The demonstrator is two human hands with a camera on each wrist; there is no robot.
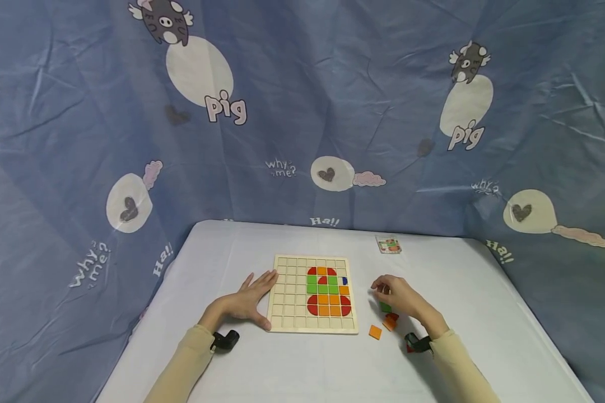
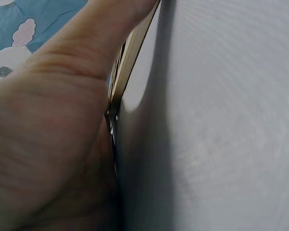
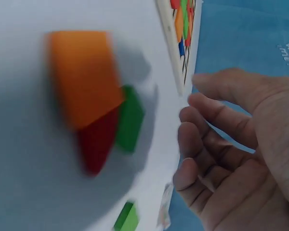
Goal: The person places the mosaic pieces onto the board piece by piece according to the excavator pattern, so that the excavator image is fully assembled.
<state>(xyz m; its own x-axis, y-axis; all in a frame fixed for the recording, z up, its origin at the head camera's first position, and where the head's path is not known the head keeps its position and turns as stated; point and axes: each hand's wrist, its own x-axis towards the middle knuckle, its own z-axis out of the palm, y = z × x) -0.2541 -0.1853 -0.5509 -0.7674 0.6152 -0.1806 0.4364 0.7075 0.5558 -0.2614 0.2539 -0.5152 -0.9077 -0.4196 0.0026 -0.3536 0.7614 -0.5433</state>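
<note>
A wooden grid board (image 1: 288, 296) lies on the white table, its right part filled with red, orange and green tiles and a blue piece (image 1: 344, 281). My left hand (image 1: 247, 299) rests along the board's left edge, thumb and fingers spread straight. To the right of the board, my right hand (image 1: 399, 294) hovers with loosely bent fingers and holds nothing. Below it in the right wrist view are a blurred orange tile (image 3: 86, 77), a red piece (image 3: 97, 144) and a green tile (image 3: 130, 120). Another green tile (image 3: 126, 217) lies apart from them.
One orange tile (image 1: 375, 332) sits alone near the board's lower right corner. A red piece (image 1: 410, 348) shows partly under the right wrist camera (image 1: 417, 342). Farther back is a small pattern card (image 1: 389, 244). Blue printed cloth (image 1: 282, 129) hangs behind the table.
</note>
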